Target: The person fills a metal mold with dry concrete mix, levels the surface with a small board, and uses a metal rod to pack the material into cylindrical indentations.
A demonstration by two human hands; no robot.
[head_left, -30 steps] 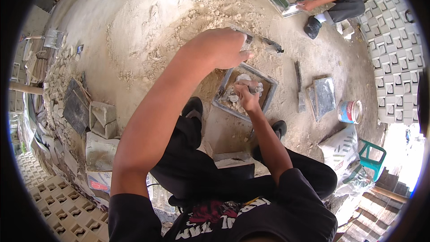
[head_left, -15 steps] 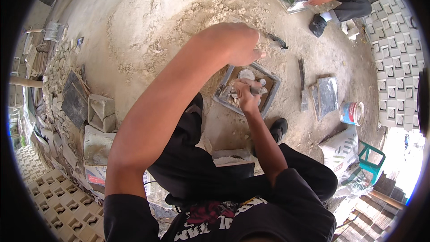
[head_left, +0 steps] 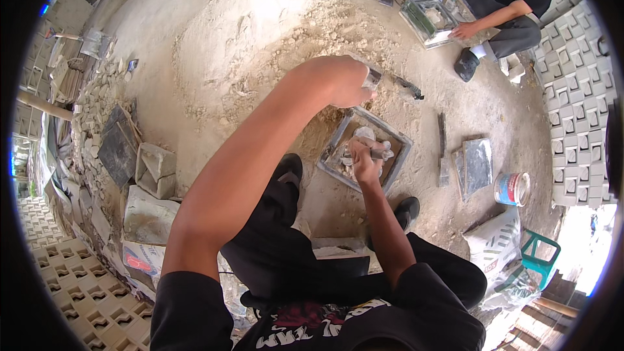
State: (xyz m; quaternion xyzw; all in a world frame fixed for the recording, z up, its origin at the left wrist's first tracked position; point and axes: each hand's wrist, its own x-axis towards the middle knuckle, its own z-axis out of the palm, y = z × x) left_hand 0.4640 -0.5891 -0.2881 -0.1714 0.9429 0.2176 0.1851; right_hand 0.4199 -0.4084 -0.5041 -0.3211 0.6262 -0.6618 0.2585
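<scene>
My left hand (head_left: 348,81) hangs over the far side of a square grey mould frame (head_left: 338,131), its fingers curled. A grey, flat-looking piece (head_left: 372,78) pokes out of that grip; its kind is mostly hidden. Inside the frame, my right hand (head_left: 366,161) is closed round a short grey handle (head_left: 378,154), and whatever it belongs to is out of sight. White rounded lumps (head_left: 365,132) and pale crumbly material lie around the right hand within the frame, which rests on the ground between my feet.
A wide heap of pale sand (head_left: 260,39) spreads beyond the frame. To the right are a dark tool (head_left: 443,149), flat slabs (head_left: 476,162), a bucket (head_left: 512,188) and a green stool (head_left: 541,253). Another person (head_left: 504,19) crouches far right by a mould frame (head_left: 426,19). Stacked blocks line the right.
The whole scene sits lower in the picture. My left hand has shifted slightly left relative to the frame, and the grey piece in it now shows. My right hand stays inside the frame.
</scene>
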